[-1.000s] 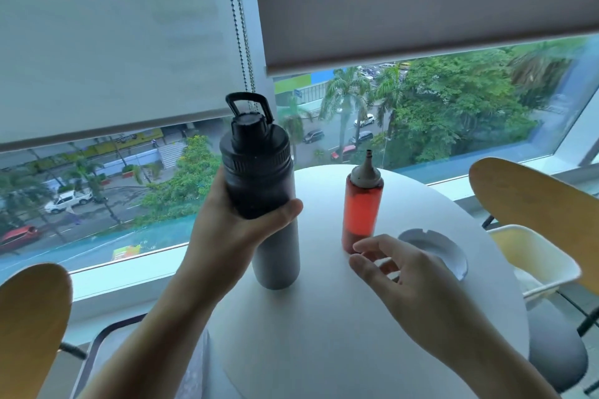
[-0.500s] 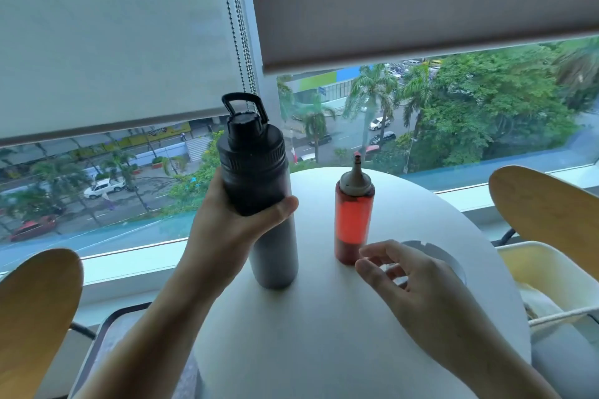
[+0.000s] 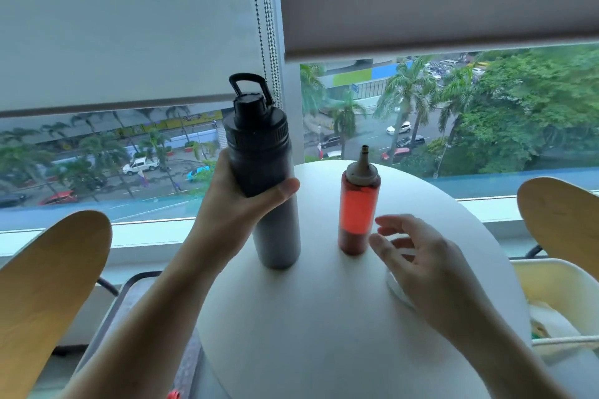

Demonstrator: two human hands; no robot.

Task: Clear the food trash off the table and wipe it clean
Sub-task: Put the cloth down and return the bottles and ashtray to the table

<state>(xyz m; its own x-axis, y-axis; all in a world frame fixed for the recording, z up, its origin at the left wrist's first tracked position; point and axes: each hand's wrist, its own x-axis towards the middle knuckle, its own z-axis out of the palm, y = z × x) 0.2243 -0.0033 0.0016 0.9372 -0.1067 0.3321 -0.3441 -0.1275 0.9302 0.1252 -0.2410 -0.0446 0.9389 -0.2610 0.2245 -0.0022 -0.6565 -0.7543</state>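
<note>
A tall grey water bottle point(image 3: 275, 236) with a black cap stands on the round white table point(image 3: 308, 327). My left hand point(image 3: 240, 201) grips it around the upper body, thumb across the front. To its right stands a red sauce squeeze bottle point(image 3: 358, 214) with a grey nozzle. My right hand point(image 3: 421, 262) hovers just right of the sauce bottle, fingers spread and relaxed, holding nothing. It covers most of a white ashtray-like dish point(image 3: 397, 291) on the table.
A cream bin point(image 3: 557, 288) with trash inside sits at the right, beside the table. Wooden chair backs stand at far left point(image 3: 42, 295) and far right point(image 3: 564, 220). A window with lowered blinds and a bead chain point(image 3: 264, 26) lies behind the table.
The view has shifted right and nearer. My right hand has opened a little and lifted beside the sauce bottle. My left hand keeps its grip on the water bottle.
</note>
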